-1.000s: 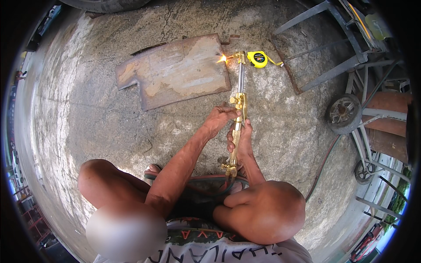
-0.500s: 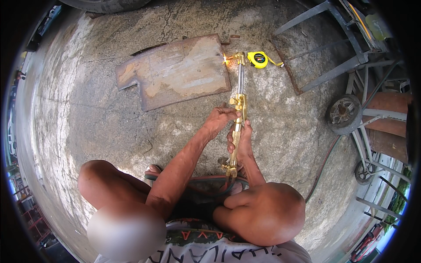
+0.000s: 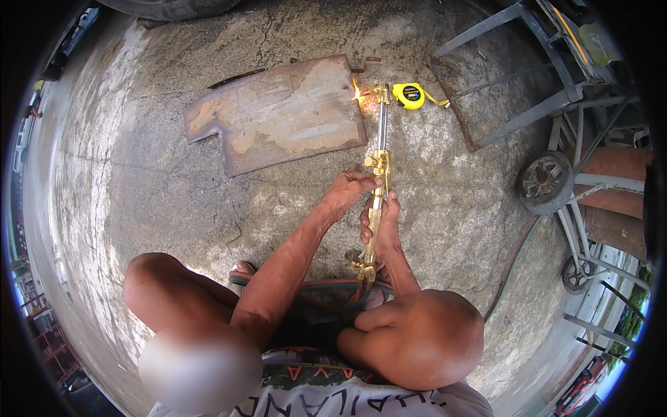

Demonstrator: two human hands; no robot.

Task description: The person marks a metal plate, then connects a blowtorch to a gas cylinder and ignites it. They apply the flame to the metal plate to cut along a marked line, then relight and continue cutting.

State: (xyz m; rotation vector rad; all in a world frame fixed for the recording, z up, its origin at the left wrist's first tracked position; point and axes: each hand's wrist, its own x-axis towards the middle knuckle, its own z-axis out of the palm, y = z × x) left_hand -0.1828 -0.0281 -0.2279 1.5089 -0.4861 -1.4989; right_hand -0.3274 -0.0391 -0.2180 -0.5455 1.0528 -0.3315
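Observation:
A brass cutting torch [image 3: 382, 132] with a long silver tube stretches away from me, its head near the right edge of a rusty steel plate [image 3: 285, 115]. Bright flame and sparks glow at that edge. My right hand [image 3: 386, 224] is wrapped around the torch's handle. Fingers of my left hand [image 3: 347, 192] press against the torch body just below its brass valve. Just right of the torch head lies a yellow tape measure [image 3: 411, 96] with a bit of blade out. The plate rests flat on the concrete and has a notch at its left end.
Red and dark hoses [image 3: 319, 283] run from the torch across my feet and off to the right. A grey metal frame [image 3: 531, 125] stands at the upper right, beside a wheeled cart [image 3: 547, 182]. A tyre [image 3: 167, 7] shows at the top left. Stained concrete [image 3: 180, 208] surrounds the plate.
The flame at the plate's edge has changed shape slightly. Both hands and the torch stay almost in place.

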